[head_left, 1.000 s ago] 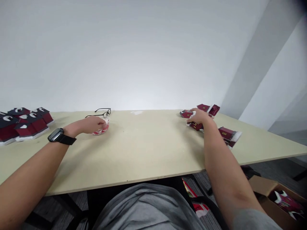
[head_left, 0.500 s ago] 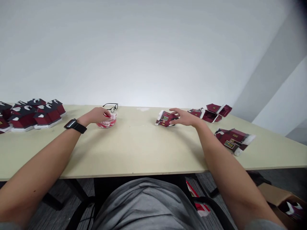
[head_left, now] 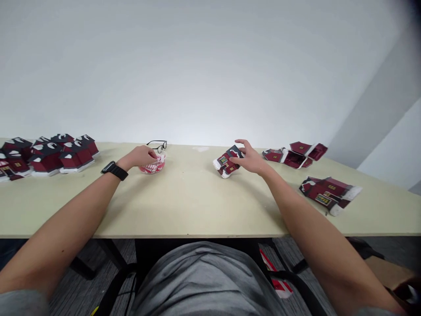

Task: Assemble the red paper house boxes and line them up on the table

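My left hand (head_left: 144,156) is at a round red-and-white container (head_left: 155,166), its fingers pinched together over the top; whatever they hold is too small to make out. To the right of centre, my right hand (head_left: 247,158) grips a small dark-red paper house (head_left: 226,163) between thumb and fingers. That house is tilted, with its dark roof toward the upper right and its white base toward the lower left. The black watch on my left wrist faces up.
Several dark-red houses (head_left: 46,158) crowd the table's left end. Black glasses (head_left: 162,146) lie behind the container. On the right are more folded house pieces (head_left: 297,156) and a larger flattened house (head_left: 329,193). A cardboard box (head_left: 388,273) stands low at the right.
The house in my right hand has turned, its roof end now higher. My left hand stays at the container. The whole view has shifted slightly.
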### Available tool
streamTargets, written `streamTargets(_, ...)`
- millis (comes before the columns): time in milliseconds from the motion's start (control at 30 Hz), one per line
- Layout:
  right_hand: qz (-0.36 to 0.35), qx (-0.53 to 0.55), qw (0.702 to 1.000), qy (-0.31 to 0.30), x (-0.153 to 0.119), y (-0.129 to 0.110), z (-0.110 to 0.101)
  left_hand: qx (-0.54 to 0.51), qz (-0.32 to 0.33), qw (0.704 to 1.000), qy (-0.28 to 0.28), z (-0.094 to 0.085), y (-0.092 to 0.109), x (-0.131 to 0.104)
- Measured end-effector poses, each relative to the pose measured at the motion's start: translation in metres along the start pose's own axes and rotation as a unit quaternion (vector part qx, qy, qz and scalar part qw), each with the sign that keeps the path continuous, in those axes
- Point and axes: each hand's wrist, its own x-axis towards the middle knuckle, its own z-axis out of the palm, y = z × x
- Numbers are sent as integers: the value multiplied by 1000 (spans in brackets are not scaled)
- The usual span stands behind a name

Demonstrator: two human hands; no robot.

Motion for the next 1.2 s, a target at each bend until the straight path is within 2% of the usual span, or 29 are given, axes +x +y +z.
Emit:
streamTargets(267,-47,-23,999,12,3,4,21,14,-6,999,-35,1,-3,4)
streamTargets(500,-22,-55,995,-85,2,8,20,26,-21,999,-13,6,-1,2)
streamTargets(633,4,-96,991,-95,6,12,17,45,-9,999,23,8,-1,2)
streamTargets(800,-16,-69,994,-83,9,13,18,109,-16,985,135,7,11,-2)
streamTargets(867,-16,-58,995,-83,7,10,19,116,-10,980,159,6,19,-5)
streamTargets(933,-14,-51,995,-88,4,6,20,92,12,982,165,4,27,-9)
streamTargets(1033,-11,-28,996,-85,2,2,24,32,83,981,172,5,43,-17)
streamTargets(1100,-6,12,995,-95,1,0,28,5,144,972,185,8,57,-24)
streamTargets(1200,3,97,985,-143,-1,-4,37,-2,232,950,210,20,84,-36)
